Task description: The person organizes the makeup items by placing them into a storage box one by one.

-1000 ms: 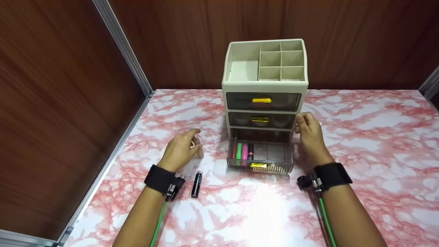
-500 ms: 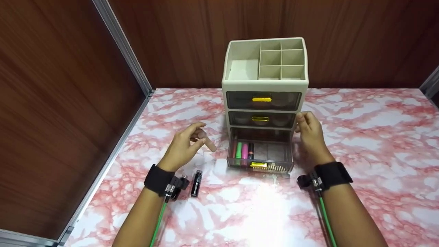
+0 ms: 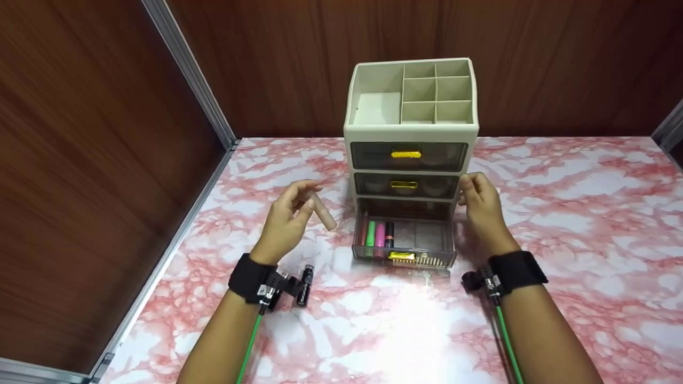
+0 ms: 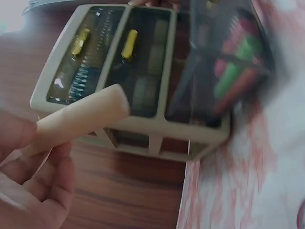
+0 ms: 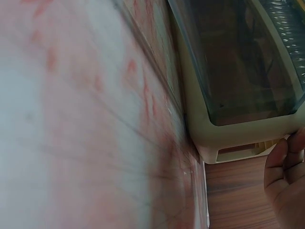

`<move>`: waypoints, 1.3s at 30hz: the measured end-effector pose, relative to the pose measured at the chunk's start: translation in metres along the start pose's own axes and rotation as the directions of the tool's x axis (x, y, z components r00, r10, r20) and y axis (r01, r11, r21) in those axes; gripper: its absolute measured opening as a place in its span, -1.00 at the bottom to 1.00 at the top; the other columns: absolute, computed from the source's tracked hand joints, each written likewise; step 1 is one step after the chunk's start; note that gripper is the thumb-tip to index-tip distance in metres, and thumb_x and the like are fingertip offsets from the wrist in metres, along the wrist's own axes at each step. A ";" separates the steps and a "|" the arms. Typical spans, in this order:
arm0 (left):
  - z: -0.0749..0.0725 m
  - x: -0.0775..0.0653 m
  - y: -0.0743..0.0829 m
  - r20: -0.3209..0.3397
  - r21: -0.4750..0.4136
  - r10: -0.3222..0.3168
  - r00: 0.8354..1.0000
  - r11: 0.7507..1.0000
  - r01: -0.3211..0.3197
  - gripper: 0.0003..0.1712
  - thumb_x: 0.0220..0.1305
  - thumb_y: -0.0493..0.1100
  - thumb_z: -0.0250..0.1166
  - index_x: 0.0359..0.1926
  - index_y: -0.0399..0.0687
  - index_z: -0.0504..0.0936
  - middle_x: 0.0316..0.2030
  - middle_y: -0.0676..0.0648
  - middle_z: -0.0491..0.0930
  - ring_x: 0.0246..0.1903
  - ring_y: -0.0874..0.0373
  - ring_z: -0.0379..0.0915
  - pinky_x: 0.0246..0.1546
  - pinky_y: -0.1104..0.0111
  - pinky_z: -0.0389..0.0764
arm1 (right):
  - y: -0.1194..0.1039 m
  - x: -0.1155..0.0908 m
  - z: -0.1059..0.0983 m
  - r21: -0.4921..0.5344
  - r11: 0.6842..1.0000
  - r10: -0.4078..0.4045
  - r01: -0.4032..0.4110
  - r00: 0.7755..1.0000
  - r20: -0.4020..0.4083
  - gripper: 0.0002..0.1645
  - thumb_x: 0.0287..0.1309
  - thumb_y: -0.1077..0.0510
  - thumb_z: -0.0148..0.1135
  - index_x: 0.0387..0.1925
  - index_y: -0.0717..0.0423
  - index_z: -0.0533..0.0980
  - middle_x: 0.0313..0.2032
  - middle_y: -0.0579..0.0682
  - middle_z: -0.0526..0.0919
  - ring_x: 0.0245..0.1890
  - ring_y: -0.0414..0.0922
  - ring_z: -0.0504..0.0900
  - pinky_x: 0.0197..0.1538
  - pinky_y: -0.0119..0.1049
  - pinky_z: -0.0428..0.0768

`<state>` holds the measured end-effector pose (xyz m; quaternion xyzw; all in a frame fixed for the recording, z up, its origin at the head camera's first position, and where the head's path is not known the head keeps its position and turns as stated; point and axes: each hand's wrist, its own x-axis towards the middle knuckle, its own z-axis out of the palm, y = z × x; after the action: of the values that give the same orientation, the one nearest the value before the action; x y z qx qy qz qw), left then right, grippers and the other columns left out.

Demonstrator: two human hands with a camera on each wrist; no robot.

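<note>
My left hand (image 3: 285, 221) pinches a pale beige cylindrical tube (image 3: 323, 212) between thumb and fingers, above the table and left of the drawer organizer (image 3: 411, 131). In the left wrist view the tube (image 4: 81, 119) points toward the organizer's front; its kind is not clear. The bottom drawer (image 3: 427, 234) is pulled out, with green, pink, black and reddish tubes side by side in its left part. My right hand (image 3: 483, 205) grips the organizer's right side edge, thumb at the front. In the right wrist view, its fingertips (image 5: 276, 155) meet the cream frame.
A black tube (image 3: 304, 285) lies on the marbled table (image 3: 576, 224), beside the left wrist camera. The organizer's top has several open compartments (image 3: 419, 89). Two upper drawers are shut. Wood panels (image 3: 267, 69) stand behind and at the left.
My left hand has moved up and slightly right, turning so the beige tube comes into clearer view. My right hand and the open drawer stay in place.
</note>
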<state>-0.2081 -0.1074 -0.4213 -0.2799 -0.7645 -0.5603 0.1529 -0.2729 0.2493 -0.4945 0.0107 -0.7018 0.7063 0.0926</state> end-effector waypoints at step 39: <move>0.071 0.025 0.017 0.163 -0.216 -0.006 0.987 0.976 0.041 -0.67 0.12 -0.39 0.19 -0.04 -0.31 0.45 -0.15 -0.24 0.54 -0.12 0.01 0.46 -0.13 0.16 0.45 | -0.004 0.000 0.000 -0.133 0.984 -0.121 0.121 0.993 0.008 -0.51 0.18 -0.22 -0.10 -0.25 0.15 0.35 -0.35 0.24 0.35 -0.35 0.06 0.33 -0.34 -0.25 0.37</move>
<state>-0.2122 -0.0305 -0.4177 -0.3303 -0.7113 -0.6183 0.0522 -0.2726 0.2498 -0.4909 0.0470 -0.7455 0.6509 0.1357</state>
